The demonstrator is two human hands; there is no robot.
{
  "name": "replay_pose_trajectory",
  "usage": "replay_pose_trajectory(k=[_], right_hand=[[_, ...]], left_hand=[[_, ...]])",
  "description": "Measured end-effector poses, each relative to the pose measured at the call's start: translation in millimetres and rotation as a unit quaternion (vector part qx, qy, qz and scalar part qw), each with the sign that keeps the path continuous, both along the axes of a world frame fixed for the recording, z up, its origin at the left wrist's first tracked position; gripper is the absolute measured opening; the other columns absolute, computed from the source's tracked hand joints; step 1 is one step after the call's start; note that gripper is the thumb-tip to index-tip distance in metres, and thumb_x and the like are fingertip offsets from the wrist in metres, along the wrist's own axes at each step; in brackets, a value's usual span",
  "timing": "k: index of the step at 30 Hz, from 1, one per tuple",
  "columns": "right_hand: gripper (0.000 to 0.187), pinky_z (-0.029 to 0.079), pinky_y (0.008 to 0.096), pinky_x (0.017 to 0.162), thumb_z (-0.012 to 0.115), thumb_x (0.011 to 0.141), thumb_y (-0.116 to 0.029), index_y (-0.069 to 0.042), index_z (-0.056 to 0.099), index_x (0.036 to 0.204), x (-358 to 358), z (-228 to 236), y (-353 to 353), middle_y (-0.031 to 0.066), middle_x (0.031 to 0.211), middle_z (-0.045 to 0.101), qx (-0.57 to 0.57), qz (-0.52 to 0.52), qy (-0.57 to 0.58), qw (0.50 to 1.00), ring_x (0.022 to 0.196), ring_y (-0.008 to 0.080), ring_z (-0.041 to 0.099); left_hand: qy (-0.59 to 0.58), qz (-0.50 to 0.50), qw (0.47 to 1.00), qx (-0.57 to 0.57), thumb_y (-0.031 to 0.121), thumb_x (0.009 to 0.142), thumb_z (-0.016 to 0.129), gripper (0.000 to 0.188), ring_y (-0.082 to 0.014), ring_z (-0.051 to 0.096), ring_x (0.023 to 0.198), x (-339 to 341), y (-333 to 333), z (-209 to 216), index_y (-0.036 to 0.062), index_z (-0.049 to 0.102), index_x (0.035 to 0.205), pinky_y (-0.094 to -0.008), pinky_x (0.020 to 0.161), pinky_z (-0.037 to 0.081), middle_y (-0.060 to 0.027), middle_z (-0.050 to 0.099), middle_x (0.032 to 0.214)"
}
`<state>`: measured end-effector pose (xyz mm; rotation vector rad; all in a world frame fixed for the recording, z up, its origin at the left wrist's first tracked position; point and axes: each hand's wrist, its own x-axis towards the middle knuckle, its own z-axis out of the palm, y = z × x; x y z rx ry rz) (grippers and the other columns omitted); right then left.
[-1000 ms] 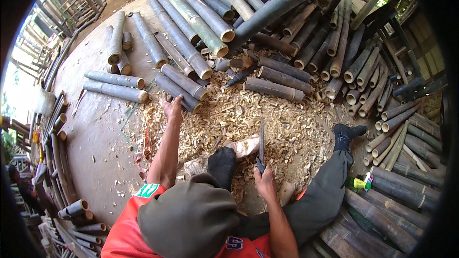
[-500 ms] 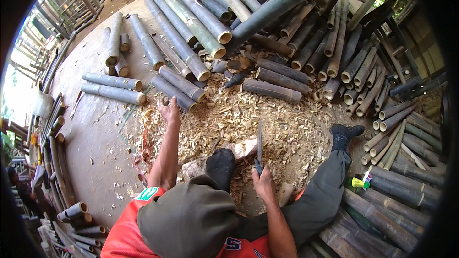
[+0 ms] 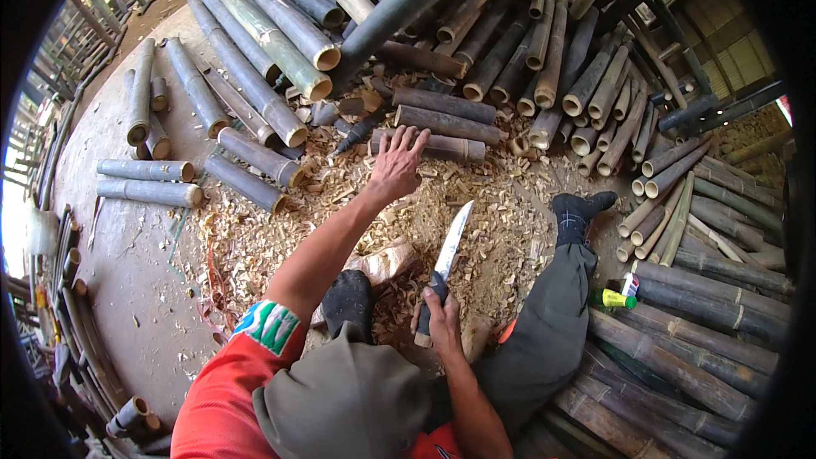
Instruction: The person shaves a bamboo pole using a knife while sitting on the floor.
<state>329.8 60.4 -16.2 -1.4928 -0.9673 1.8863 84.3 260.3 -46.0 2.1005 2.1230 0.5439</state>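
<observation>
My left hand (image 3: 396, 167) is stretched forward, its fingers spread and lying over the left part of a short dark bamboo section (image 3: 455, 148); it has not closed round it. A second bamboo section (image 3: 450, 123) lies just beyond. In my right hand (image 3: 442, 316) is a big knife (image 3: 452, 242), gripped by its dark handle, the broad blade pointing up and away over the shavings. A pale wooden block (image 3: 387, 263) lies by my left foot (image 3: 348, 299), left of the knife.
Bamboo shavings (image 3: 510, 212) cover the ground. Long bamboo poles (image 3: 263, 34) lie far left, and short cut sections (image 3: 246, 183) lie nearer. Bamboo is stacked along the right (image 3: 680, 357), with a yellow-green bottle (image 3: 614, 297) on it. My right leg (image 3: 552, 314) stretches forward.
My left hand has swung right from beside the left bamboo sections to the dark section ahead. The knife has turned, showing its blade's broad side. The whole view has shifted rightward.
</observation>
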Motion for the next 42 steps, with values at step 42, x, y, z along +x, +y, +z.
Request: replay_pose_trajectory(k=[42], right_hand=[[0.035, 0.055, 0.0519, 0.062, 0.062, 0.101, -0.03, -0.002, 0.05, 0.118, -30.2, 46.1, -4.9, 0.0247, 0.088, 0.07, 0.395, 0.228, -0.351, 0.818, 0.075, 0.045, 0.07]], left_hand=[[-0.794, 0.354, 0.465, 0.166, 0.011, 0.079, 0.086, 0.041, -0.0198, 0.066, 0.083, -74.9, -213.5, 16.7, 0.0065, 0.059, 0.11, -0.038, 0.074, 0.055, -0.0053, 0.067, 0.094]])
